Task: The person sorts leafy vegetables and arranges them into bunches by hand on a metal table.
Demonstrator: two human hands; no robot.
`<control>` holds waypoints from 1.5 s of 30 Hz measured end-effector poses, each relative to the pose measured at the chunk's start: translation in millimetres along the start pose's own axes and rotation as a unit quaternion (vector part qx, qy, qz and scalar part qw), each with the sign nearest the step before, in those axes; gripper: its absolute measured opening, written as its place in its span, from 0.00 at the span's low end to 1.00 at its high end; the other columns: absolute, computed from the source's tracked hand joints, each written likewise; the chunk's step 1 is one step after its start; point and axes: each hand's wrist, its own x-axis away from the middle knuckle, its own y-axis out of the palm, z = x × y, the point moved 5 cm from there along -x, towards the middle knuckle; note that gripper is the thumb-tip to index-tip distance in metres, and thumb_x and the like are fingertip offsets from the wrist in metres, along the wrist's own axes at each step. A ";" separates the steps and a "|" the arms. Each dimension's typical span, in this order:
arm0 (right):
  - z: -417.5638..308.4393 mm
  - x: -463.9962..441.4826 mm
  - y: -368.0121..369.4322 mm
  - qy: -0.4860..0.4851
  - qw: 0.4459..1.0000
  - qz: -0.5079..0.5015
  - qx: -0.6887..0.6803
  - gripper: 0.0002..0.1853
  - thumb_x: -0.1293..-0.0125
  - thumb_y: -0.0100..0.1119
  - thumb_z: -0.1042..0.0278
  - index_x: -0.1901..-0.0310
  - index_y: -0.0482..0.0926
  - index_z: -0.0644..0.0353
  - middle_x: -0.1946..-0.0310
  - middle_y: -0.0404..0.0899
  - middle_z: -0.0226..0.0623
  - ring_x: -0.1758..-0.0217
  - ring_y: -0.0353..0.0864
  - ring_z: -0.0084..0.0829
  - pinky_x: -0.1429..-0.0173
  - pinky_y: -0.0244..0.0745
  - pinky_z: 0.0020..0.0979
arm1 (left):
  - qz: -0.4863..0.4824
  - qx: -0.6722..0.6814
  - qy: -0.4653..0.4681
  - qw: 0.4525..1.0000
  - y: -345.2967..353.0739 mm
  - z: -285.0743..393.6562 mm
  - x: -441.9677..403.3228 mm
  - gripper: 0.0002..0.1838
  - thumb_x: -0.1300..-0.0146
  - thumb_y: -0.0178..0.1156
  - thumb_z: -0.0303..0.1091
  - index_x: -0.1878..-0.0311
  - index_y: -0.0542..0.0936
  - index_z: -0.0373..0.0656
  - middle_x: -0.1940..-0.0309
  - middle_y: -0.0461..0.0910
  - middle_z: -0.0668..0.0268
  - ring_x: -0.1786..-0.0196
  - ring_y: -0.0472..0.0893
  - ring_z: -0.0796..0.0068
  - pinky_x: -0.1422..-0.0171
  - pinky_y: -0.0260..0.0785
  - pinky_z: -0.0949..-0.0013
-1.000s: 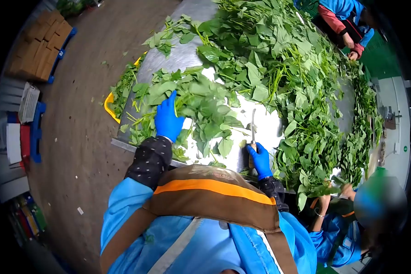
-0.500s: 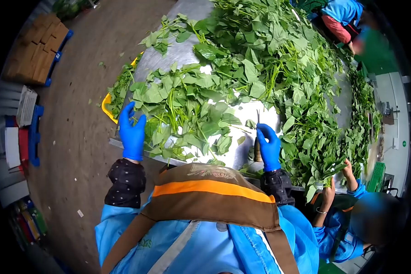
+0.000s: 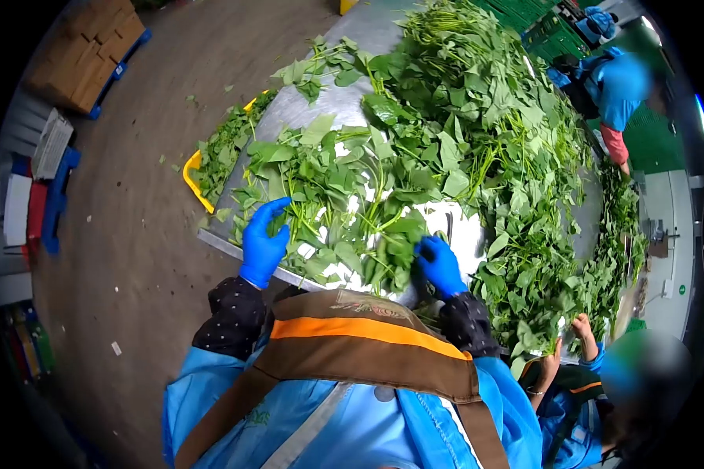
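Note:
My left hand [image 3: 264, 244], in a blue glove, is at the near left edge of the metal table [image 3: 288, 117], fingers apart and curved beside loose leafy stems [image 3: 321, 168]. Nothing shows in its grasp. My right hand [image 3: 440, 264], also gloved in blue, is at the right side of those stems, its fingers curled against the leaves. Whether it holds the knife is hidden; only a thin dark blade [image 3: 450, 227] shows just beyond it on the bright surface. A large heap of green leaves [image 3: 485, 117] lies farther back and to the right.
A yellow crate [image 3: 191, 184] with leaves stands beyond the table's left edge. Cardboard boxes [image 3: 82, 55] sit on a blue pallet at the far left. One co-worker's hands [image 3: 551, 363] are at the right edge; another person [image 3: 614, 86] stands at the back right.
My left hand has moved right, to the table edge. My right hand has shifted slightly left and lower, against the leaves. The loose stems are spread differently, and the view has turned a little.

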 end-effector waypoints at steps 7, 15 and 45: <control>-44.6 -16.7 -58.4 0.069 0.979 0.101 -0.161 0.11 0.45 0.58 0.74 0.58 0.78 0.58 0.65 0.77 0.33 0.69 0.74 0.24 0.61 0.70 0.24 | 0.020 -0.172 -0.180 0.968 13.6 -24.4 -22.6 0.15 0.49 0.63 0.44 0.68 0.76 0.42 0.79 0.77 0.61 0.75 0.76 0.67 0.67 0.68 0.67; -73.1 -89.7 42.3 0.179 0.973 -0.139 0.032 0.21 0.43 0.56 0.48 0.71 0.80 0.61 0.75 0.78 0.44 0.70 0.77 0.39 0.62 0.70 0.36 | -0.035 -0.191 -0.163 0.967 24.7 -40.7 -24.8 0.16 0.50 0.62 0.45 0.69 0.77 0.40 0.75 0.78 0.58 0.71 0.77 0.59 0.66 0.68 0.63; -108.9 -39.3 -4.3 0.203 0.781 0.004 -0.590 0.06 0.40 0.53 0.74 0.64 0.75 0.66 0.74 0.75 0.32 0.74 0.72 0.21 0.68 0.70 0.24 | -0.247 0.388 -0.282 0.842 117.8 57.3 20.0 0.14 0.37 0.51 0.35 0.54 0.76 0.35 0.63 0.80 0.61 0.62 0.79 0.74 0.57 0.70 0.73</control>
